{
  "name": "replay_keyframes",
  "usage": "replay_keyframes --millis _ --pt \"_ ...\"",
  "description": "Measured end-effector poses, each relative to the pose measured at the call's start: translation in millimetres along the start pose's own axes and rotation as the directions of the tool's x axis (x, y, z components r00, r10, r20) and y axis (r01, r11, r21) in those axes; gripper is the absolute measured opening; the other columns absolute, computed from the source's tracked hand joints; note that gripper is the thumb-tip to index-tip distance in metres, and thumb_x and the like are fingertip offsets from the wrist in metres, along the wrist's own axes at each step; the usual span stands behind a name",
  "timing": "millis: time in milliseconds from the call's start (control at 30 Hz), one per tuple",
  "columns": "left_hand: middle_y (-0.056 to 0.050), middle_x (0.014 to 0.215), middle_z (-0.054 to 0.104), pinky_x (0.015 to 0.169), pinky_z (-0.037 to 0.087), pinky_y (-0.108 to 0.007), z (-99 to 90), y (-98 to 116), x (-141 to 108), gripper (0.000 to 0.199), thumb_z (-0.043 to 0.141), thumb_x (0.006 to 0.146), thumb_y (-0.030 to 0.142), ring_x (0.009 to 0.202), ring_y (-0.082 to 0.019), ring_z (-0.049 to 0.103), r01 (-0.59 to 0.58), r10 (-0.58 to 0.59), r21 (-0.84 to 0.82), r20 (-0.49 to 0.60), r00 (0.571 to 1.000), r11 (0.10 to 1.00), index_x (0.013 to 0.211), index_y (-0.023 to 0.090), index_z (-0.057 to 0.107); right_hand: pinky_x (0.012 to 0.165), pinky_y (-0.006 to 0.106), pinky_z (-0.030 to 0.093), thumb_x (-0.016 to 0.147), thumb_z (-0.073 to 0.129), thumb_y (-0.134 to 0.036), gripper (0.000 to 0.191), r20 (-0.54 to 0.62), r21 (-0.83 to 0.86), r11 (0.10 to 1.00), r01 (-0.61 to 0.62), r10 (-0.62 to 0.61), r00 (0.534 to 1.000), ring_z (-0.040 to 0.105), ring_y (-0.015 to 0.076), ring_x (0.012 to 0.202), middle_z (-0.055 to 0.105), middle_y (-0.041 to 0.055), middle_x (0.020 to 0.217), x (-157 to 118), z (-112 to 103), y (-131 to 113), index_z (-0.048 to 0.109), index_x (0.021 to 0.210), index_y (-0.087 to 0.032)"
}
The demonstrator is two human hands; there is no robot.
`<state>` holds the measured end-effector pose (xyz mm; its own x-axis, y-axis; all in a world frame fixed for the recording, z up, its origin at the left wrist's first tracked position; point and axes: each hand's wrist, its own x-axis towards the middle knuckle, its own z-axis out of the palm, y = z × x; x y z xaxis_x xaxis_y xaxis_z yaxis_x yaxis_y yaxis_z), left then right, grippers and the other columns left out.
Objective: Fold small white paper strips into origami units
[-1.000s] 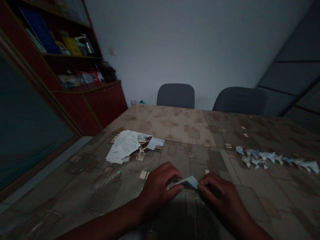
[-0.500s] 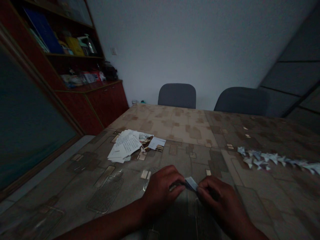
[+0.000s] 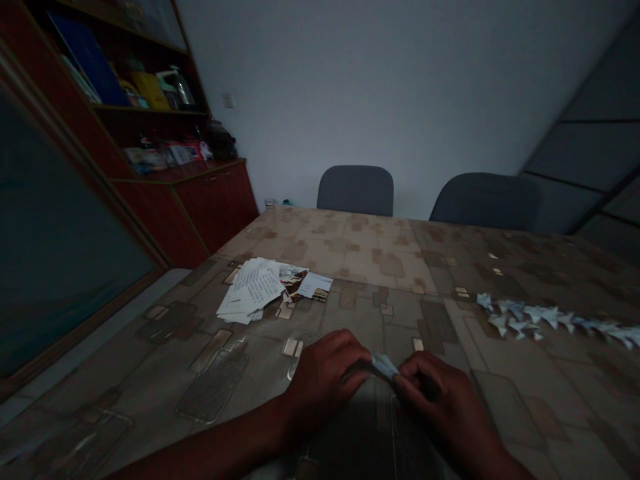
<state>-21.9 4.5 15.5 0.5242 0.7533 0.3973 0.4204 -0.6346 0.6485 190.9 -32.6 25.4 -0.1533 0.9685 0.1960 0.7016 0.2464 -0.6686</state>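
Note:
A small folded piece of paper (image 3: 384, 365) is held between both hands above the near part of the table (image 3: 345, 233). My left hand (image 3: 327, 373) pinches its left end between thumb and fingers. At the right end, my right hand (image 3: 440, 393) grips it with thumb and curled forefinger. The exact folds are too small to tell. Beyond my left hand lies a loose stack of printed paper pieces (image 3: 253, 290), with a white and brown piece (image 3: 316, 285) at its right side.
Several small folded paper shapes (image 3: 520, 319) lie in a row on the table at the right. Two grey chairs (image 3: 355, 190) (image 3: 487, 200) stand at the far edge. A red cabinet (image 3: 215, 207) with loaded shelves is at the left.
The paper between my fingers has changed its angle slightly and looks more creased. Both hands have stayed almost in place, and the view has shifted very slightly.

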Motion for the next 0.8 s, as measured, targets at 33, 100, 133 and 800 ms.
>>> replay_keyframes --millis 33,100,133,800 --pt "-0.002 0.086 0.062 0.071 0.043 -0.025 0.3 0 0 0.010 0.064 0.085 0.014 0.081 -0.016 0.057 -0.002 0.002 0.009 0.003 1.000 1.000 0.092 0.019 0.066 0.052 0.025 0.041 0.084 0.055 -0.028 0.021 -0.007 -0.004 1.000 -0.001 0.001 1.000 0.058 0.0163 0.056 0.059 -0.0004 0.061 0 0 0 0.057 0.064 -0.021" --pt "-0.002 0.084 0.061 0.071 0.042 -0.025 0.9 1 0 0.007 0.062 0.085 0.014 0.080 -0.016 0.056 0.000 0.000 0.026 0.001 1.000 1.000 0.089 0.019 0.065 0.051 0.025 0.040 0.084 0.056 -0.029 0.022 -0.023 -0.010 1.000 0.005 -0.006 1.000 0.057 0.0159 0.054 0.059 -0.0006 0.060 -1 1 -1 0.056 0.063 -0.021" --pt "-0.002 0.083 0.060 0.070 0.042 -0.025 1.4 1 0 0.006 0.062 0.085 0.014 0.080 -0.016 0.056 0.001 -0.001 0.031 0.001 1.000 1.000 0.087 0.019 0.065 0.050 0.025 0.040 0.084 0.056 -0.029 0.022 -0.030 -0.010 1.000 0.014 -0.014 0.999 0.057 0.0157 0.053 0.059 -0.0006 0.059 -1 1 -1 0.056 0.063 -0.021" --pt "-0.004 0.093 0.072 0.075 0.044 -0.027 13.9 -9 -3 0.015 0.052 0.088 0.011 0.081 -0.016 0.061 -0.160 0.153 0.071 0.097 0.983 0.985 0.088 0.018 0.065 0.053 0.026 0.044 0.090 0.049 -0.028 0.018 0.013 0.049 0.998 0.044 -0.045 0.999 0.058 0.0160 0.059 0.060 -0.0001 0.066 -2 -4 1 0.057 0.074 -0.021"
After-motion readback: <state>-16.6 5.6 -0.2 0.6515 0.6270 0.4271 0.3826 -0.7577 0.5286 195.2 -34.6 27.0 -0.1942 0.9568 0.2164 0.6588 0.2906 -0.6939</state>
